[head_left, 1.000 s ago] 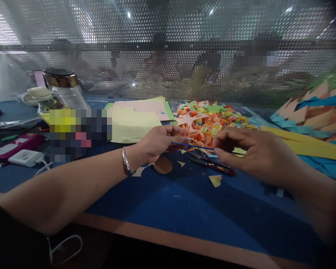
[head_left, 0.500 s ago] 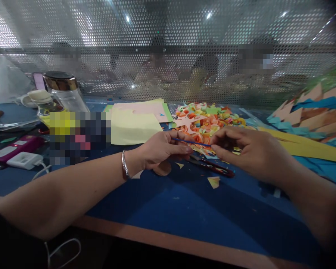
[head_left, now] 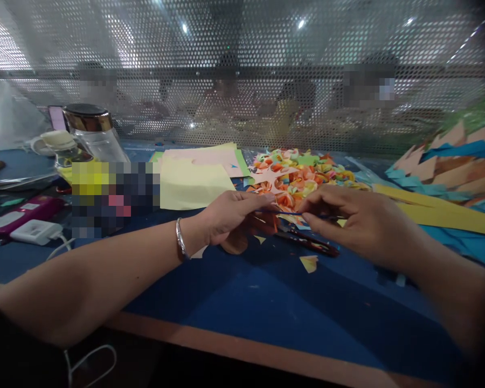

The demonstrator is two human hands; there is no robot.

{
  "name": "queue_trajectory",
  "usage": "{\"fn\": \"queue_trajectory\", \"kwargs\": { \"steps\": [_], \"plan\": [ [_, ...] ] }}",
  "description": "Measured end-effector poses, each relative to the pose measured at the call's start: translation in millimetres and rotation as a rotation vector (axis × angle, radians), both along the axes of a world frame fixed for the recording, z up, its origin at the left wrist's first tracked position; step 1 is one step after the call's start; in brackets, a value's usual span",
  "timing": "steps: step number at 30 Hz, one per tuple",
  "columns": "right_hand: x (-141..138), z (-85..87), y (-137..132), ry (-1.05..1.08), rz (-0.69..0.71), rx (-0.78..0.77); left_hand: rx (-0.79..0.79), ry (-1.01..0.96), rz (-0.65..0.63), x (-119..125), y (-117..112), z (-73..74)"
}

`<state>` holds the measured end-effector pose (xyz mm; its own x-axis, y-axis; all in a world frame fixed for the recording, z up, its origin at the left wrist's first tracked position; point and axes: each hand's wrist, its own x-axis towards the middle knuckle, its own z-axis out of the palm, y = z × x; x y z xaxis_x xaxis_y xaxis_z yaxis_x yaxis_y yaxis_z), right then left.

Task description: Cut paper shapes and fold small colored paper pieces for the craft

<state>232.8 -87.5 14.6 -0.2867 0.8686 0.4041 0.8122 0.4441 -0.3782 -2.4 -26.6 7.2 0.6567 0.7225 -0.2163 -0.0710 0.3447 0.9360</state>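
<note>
My left hand (head_left: 230,218) and my right hand (head_left: 355,223) meet above the blue table (head_left: 267,302), fingers pinched. Between them runs a thin blue stick (head_left: 289,213), held at both ends. My left fingers also press an orange paper piece against the stick. A silver bangle (head_left: 180,239) sits on my left wrist. Just behind the hands lies a heap of small curled coloured paper pieces (head_left: 303,175). Under the hands lie dark-handled scissors (head_left: 307,242), a brown round paper scrap (head_left: 234,245) and a yellow scrap (head_left: 309,262).
Pale yellow and pink paper sheets (head_left: 194,180) lie at the back centre. Long yellow, blue and tan paper strips (head_left: 448,178) pile up on the right. On the left stand a glass jar (head_left: 91,132), a cup (head_left: 54,141), a white charger (head_left: 36,230) and a magenta phone (head_left: 18,210). A perforated metal screen (head_left: 242,70) closes the back.
My hands have drawn closer together along the blue stick, so less of it shows between them. The right hand shifted slightly left. An orange paper piece now shows at my left fingertips.
</note>
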Motion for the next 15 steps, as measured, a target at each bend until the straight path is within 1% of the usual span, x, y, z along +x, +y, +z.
{"fn": "queue_trajectory", "kwargs": {
  "steps": [6, 10, 15],
  "plan": [
    [-3.5, 0.9, -1.6, 0.017, 0.013, -0.025, 0.056, 0.048, 0.006, -0.9, 2.0, 0.1],
    [-5.8, 3.0, -2.4, 0.033, 0.017, -0.003, 0.115, 0.102, -0.012, -2.2, 2.9, 1.9],
    [-4.7, 1.9, -2.5, 0.022, 0.02, -0.023, 0.167, 0.069, -0.026, -2.0, 1.7, 4.6]
  ]
}}
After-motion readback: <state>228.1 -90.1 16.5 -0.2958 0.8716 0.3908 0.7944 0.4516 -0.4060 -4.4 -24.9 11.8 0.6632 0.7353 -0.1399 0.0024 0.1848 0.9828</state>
